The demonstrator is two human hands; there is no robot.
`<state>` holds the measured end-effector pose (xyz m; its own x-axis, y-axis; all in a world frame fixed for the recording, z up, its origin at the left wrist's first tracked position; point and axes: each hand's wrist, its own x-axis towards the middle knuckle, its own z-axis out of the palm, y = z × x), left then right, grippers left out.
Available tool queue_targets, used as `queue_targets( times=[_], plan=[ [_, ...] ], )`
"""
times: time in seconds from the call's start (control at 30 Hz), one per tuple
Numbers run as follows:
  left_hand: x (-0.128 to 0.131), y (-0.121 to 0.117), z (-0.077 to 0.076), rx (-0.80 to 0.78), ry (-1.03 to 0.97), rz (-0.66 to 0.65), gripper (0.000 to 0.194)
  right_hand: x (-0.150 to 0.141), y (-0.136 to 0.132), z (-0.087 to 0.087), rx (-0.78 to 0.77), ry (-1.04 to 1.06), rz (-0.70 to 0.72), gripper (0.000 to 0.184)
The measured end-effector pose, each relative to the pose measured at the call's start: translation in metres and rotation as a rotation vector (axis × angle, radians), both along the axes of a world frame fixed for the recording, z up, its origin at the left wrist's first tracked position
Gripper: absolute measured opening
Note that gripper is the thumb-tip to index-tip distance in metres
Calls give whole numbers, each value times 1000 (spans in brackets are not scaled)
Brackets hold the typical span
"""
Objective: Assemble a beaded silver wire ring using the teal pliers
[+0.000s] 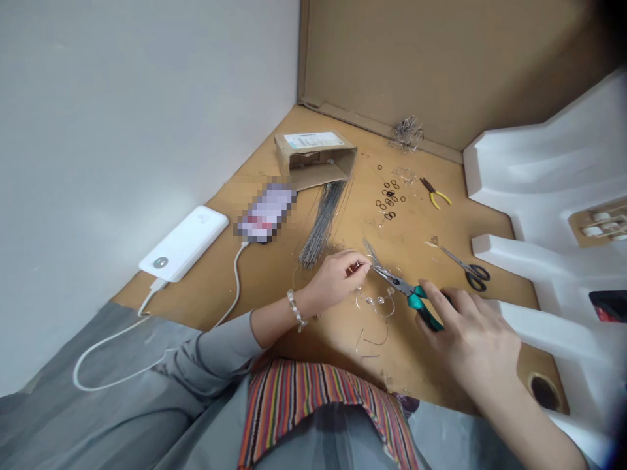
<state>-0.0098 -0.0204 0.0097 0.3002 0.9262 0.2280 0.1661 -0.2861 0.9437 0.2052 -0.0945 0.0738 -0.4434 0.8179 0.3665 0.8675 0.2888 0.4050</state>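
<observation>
My right hand [470, 329] grips the green-handled long-nose pliers [404, 287], whose tips point left to the fingers of my other hand. My left hand [337, 277], with a beaded bracelet on its wrist, is closed in a pinch on a thin wire [361, 263] right at the plier tips. Just below the pliers, a curved wire with clear beads [381, 301] shows against the table; whether it joins the pinched wire is hard to make out. A bundle of straight grey wires [321, 228] lies beyond my left hand.
An open cardboard box [318, 160] stands at the back, beside a phone [268, 212] and a white power bank [185, 245] with a cable. Black rings [389, 194], yellow-handled pliers [435, 194], scissors [467, 267] and a wire tangle [407, 134] lie about. White foam [519, 258] borders the right.
</observation>
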Motion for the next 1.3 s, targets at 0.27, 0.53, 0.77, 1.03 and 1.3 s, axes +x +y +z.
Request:
queue_targets(
  times=[0.27,0.53,0.77,1.03,1.3],
  plan=[
    [0,1,-1,22,52,14,15,-4,1,5,-65,-53,-70,32],
    [-2,3,-3,32,36,35,14,0,-15,11,-134,27,-52,34],
    [-4,5,1,-144,-161,-80,15,8,-21,16,-57,134,-4,34],
    [-5,11,0,-306,-252,-116,19,15,-22,18,-76,289,-41,42],
    [-7,13,-4,-294,-189,32,18,38,4,-54,-165,260,-386,37]
  ],
)
